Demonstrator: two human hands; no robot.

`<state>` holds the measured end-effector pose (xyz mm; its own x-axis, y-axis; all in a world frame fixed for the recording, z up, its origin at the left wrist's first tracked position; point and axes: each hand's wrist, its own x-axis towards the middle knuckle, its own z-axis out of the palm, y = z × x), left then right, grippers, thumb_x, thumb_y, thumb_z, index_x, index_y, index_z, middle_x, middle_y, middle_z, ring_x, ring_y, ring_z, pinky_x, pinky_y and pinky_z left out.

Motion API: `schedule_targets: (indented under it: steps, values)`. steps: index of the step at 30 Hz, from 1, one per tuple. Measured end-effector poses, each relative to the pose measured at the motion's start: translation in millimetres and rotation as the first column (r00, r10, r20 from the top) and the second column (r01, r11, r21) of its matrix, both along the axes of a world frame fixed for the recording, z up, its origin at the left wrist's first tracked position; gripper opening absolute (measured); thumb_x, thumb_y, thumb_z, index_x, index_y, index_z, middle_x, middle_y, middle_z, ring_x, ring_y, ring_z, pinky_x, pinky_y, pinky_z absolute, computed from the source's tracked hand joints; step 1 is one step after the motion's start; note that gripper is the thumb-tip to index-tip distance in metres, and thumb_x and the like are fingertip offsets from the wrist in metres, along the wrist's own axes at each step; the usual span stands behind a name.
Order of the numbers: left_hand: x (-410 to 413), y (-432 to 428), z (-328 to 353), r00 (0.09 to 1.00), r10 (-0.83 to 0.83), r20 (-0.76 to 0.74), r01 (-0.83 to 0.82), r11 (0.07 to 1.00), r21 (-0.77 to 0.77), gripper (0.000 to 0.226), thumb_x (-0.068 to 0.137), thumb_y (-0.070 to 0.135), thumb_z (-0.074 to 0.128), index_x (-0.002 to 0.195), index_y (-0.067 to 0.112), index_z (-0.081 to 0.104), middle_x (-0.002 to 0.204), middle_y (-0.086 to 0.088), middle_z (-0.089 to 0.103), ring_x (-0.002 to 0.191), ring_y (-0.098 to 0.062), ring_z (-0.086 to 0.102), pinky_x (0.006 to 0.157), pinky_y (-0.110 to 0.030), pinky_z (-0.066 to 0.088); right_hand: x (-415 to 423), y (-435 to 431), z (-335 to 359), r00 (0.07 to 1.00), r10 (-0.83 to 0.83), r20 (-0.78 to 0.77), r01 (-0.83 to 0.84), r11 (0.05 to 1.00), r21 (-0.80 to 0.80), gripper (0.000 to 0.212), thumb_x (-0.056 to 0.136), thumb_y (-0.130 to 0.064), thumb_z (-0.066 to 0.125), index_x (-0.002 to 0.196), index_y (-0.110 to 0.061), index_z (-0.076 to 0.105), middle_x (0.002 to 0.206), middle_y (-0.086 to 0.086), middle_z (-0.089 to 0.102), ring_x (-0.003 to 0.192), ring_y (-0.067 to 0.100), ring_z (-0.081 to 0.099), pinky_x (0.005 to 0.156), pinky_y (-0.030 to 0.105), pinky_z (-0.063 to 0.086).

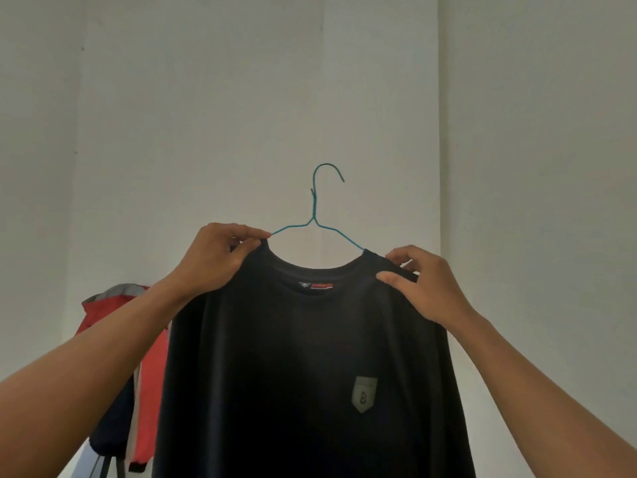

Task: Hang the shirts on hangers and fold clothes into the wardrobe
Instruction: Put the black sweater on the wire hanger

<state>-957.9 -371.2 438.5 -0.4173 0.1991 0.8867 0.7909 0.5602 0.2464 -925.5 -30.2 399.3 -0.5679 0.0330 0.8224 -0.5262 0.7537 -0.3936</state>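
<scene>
A dark shirt (303,357) fills the middle of the view, held up in front of a pale wall (206,98) on a teal wire hanger (314,208). Only the hanger's hook, twisted neck and the upper parts of its two sloping arms show, at twelve o'clock above the collar. The rest of the wire runs inside the shoulders and is hidden. The hook stands free against the wall, its open end pointing toward three o'clock.

The left hand (213,260), at ten o'clock of the shirt, pinches the fabric at the collar's edge between thumb and forefinger, right where the wire goes into the cloth. Whether it also grips the wire cannot be told. The right hand (427,288), at two o'clock, clamps the other shoulder, thumb on the front and the curled fingers mostly hidden behind the fabric. The hands are well apart, one on each shoulder.

The shirt's hem and sleeves run off the bottom edge. A neck label (315,286) inside the collar carries red and white print too small to read. A grey patch (365,393) at four o'clock on the chest bears a mark like a "B".

At seven o'clock a red jacket (151,357) hangs behind, its right side covered by the shirt and left forearm. What it hangs from is hidden.
</scene>
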Motion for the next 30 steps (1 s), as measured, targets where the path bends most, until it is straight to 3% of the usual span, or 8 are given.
schedule_targets:
  steps: [4, 10, 14, 16, 19, 22, 25, 30]
  values:
    - [-9, -22, -1, 1.0, 0.009, 0.002, -0.01, 0.998, 0.066, 0.024, 0.095, 0.009, 0.064, 0.107, 0.025, 0.076, 0.097, 0.015, 0.074, 0.092, -0.003, 0.07, 0.091, -0.033, 0.057, 0, 12, -6, 0.999, 0.031, -0.007, -0.031, 0.999, -0.009, 0.027, 0.089, -0.023, 0.074, 0.11, -0.037, 0.065, 0.1, -0.032, 0.059, 0.087, -0.01, 0.059, 0.077, 0.003, 0.04]
    - [-13, -39, -4, 0.999, 0.019, -0.036, -0.017, 0.999, 0.047, 0.025, 0.094, 0.008, 0.064, 0.107, 0.026, 0.076, 0.1, 0.008, 0.075, 0.09, -0.008, 0.071, 0.086, -0.022, 0.056, -5, 21, -6, 0.992, -0.112, -0.058, 0.121, 0.974, 0.189, 0.031, 0.101, -0.019, 0.054, 0.13, -0.022, 0.066, 0.101, -0.003, 0.062, 0.087, 0.01, 0.059, 0.082, 0.014, 0.046]
    - [-11, -40, -8, 0.993, 0.003, -0.12, 0.005, 0.998, 0.065, 0.023, 0.092, 0.005, 0.066, 0.104, 0.022, 0.077, 0.095, 0.005, 0.075, 0.086, -0.01, 0.07, 0.078, -0.013, 0.051, -5, 26, 3, 0.984, 0.031, 0.174, -0.024, 0.999, -0.041, 0.027, 0.103, -0.016, 0.052, 0.122, -0.022, 0.07, 0.112, -0.006, 0.068, 0.107, 0.018, 0.065, 0.095, 0.038, 0.055]
    - [-11, -36, -10, 0.989, 0.004, -0.15, 0.009, 0.996, 0.087, 0.021, 0.092, 0.005, 0.066, 0.104, 0.019, 0.078, 0.092, 0.004, 0.074, 0.081, -0.014, 0.068, 0.074, -0.014, 0.05, -8, 23, 4, 0.975, -0.011, 0.221, 0.014, 1.0, -0.011, 0.031, 0.104, -0.011, 0.047, 0.12, -0.02, 0.071, 0.114, -0.006, 0.069, 0.113, 0.019, 0.063, 0.098, 0.034, 0.051]
    - [-10, -28, -12, 0.99, -0.005, -0.14, 0.021, 0.993, 0.114, 0.021, 0.093, 0.007, 0.065, 0.104, 0.02, 0.077, 0.092, 0.006, 0.073, 0.079, -0.013, 0.067, 0.071, -0.011, 0.047, -8, 5, 4, 0.992, -0.081, 0.101, 0.082, 0.997, -0.003, 0.038, 0.105, -0.01, 0.037, 0.13, -0.021, 0.065, 0.12, 0.0, 0.068, 0.114, 0.017, 0.062, 0.1, 0.026, 0.045]
    - [-10, -19, -11, 0.994, -0.01, -0.105, 0.021, 0.994, 0.105, 0.022, 0.094, 0.009, 0.065, 0.104, 0.024, 0.077, 0.095, 0.01, 0.074, 0.084, -0.01, 0.068, 0.075, -0.015, 0.051, -2, -22, 2, 0.999, -0.039, -0.018, 0.041, 0.995, 0.091, 0.038, 0.105, -0.024, 0.042, 0.14, -0.031, 0.052, 0.104, -0.005, 0.068, 0.087, 0.008, 0.063, 0.086, 0.026, 0.053]
    - [-8, -14, -11, 0.995, -0.026, -0.093, 0.035, 0.996, 0.086, 0.023, 0.095, 0.011, 0.064, 0.106, 0.029, 0.075, 0.095, 0.016, 0.072, 0.086, -0.005, 0.068, 0.077, -0.012, 0.051, -3, -38, 2, 0.984, -0.101, -0.149, 0.139, 0.952, 0.274, 0.038, 0.104, -0.034, 0.047, 0.142, -0.034, 0.049, 0.119, -0.009, 0.064, 0.1, 0.011, 0.062, 0.09, 0.03, 0.052]
    - [-8, -24, -26, 0.994, 0.031, -0.105, -0.042, 0.994, -0.104, 0.039, 0.096, 0.013, 0.061, 0.131, 0.03, 0.06, 0.093, 0.019, 0.061, 0.081, -0.006, 0.063, 0.076, -0.01, 0.047, -6, -30, 15, 0.983, -0.152, -0.099, 0.16, 0.984, 0.077, 0.024, 0.104, -0.034, 0.047, 0.118, -0.027, 0.067, 0.106, -0.009, 0.067, 0.095, 0.011, 0.061, 0.087, 0.037, 0.055]
